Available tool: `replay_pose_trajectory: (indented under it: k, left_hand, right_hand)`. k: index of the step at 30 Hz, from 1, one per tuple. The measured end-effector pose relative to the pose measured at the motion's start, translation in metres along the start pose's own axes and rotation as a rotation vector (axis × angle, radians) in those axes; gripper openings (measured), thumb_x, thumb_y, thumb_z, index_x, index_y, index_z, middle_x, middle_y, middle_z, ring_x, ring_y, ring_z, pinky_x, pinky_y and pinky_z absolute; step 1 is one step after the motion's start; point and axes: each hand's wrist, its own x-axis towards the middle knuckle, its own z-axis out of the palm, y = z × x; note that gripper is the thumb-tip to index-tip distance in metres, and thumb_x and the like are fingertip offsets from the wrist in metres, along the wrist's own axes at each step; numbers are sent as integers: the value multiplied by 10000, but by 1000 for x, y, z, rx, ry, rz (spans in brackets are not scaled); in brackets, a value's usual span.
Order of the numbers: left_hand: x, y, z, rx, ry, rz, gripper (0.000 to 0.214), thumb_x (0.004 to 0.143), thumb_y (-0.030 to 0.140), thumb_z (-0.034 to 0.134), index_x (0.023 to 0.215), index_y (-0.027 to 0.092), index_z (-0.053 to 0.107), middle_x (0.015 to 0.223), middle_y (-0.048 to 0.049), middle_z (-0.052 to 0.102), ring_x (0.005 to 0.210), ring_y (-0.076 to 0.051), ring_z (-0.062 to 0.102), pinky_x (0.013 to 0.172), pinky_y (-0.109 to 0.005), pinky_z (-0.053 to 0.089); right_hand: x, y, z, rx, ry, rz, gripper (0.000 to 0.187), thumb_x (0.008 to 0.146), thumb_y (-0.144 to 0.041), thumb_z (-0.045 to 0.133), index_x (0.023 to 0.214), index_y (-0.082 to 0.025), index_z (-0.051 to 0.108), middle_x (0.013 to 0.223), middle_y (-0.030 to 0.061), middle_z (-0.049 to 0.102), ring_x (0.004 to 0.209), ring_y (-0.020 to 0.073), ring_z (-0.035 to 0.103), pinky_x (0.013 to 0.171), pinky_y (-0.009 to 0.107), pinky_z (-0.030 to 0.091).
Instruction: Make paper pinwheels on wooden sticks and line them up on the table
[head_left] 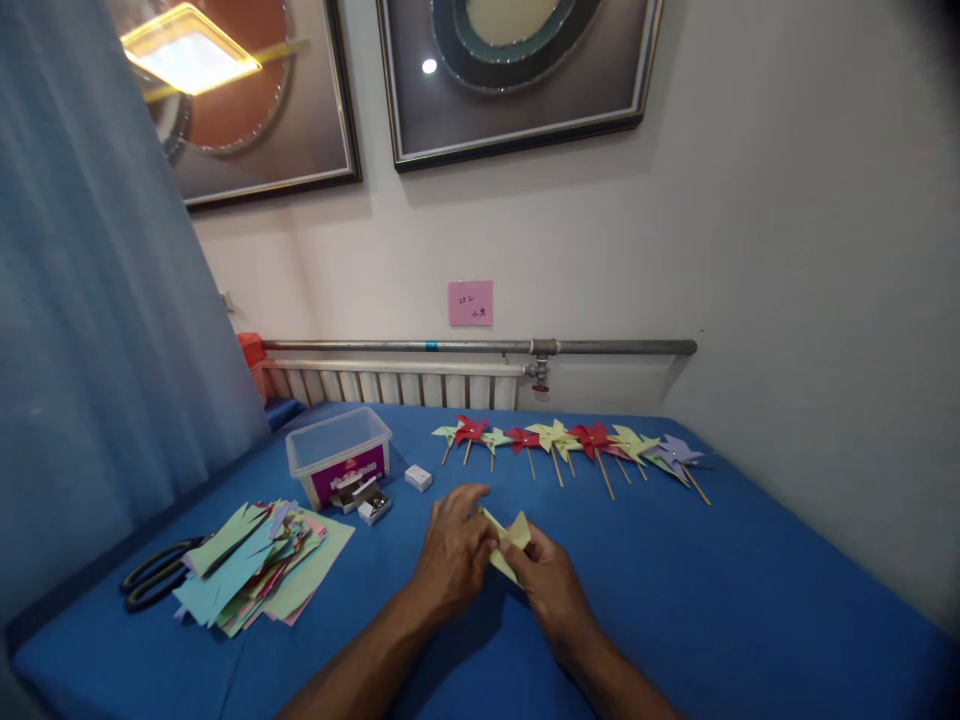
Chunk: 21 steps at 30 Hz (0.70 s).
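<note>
A piece of pale yellow paper (504,568) with bent-up corners is between my two hands, above the blue-covered surface. My right hand (551,585) pinches its right side, thumb on top. At the paper's left edge, my left hand (456,545) grips with thumb and nearer fingers, while its other fingers stretch forward. The left fingertips partly hide the paper's middle. Beyond my hands lies a row of finished paper pinwheels on sticks, among them a red pinwheel (591,440), a yellow pinwheel (553,436) and a purple pinwheel (676,452).
To the left is a pile of coloured paper (247,570) with black-handled scissors (157,575) partly under it. A clear plastic tub (339,452), an opened small box of metal pins (373,503) and a small white box (418,478) stand nearby. A pipe (622,347) runs along the wall.
</note>
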Motion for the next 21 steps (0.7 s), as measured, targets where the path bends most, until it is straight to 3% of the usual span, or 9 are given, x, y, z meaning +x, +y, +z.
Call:
replay_pose_trajectory:
  k: [10, 21]
  left_hand:
    - [5, 4, -6, -101, -79, -119, 124, 869, 120, 570, 844, 210, 652, 1322, -86, 660, 1243, -281, 567, 1011, -492, 452]
    - [4, 8, -3, -112, -34, -190, 148, 839, 78, 573, 803, 209, 633, 1285, -80, 678, 1217, -286, 580, 994, -517, 438]
  right_hand:
    - [-3, -3, 2, -44, -3, 12, 436, 746, -615, 697, 865, -196, 698, 705, 11, 687, 653, 186, 592, 608, 276, 465]
    - [-3, -6, 4, -70, 24, 20, 380, 734, -566, 714, 848, -204, 716, 679, 2, 683, 625, 192, 585, 592, 285, 449]
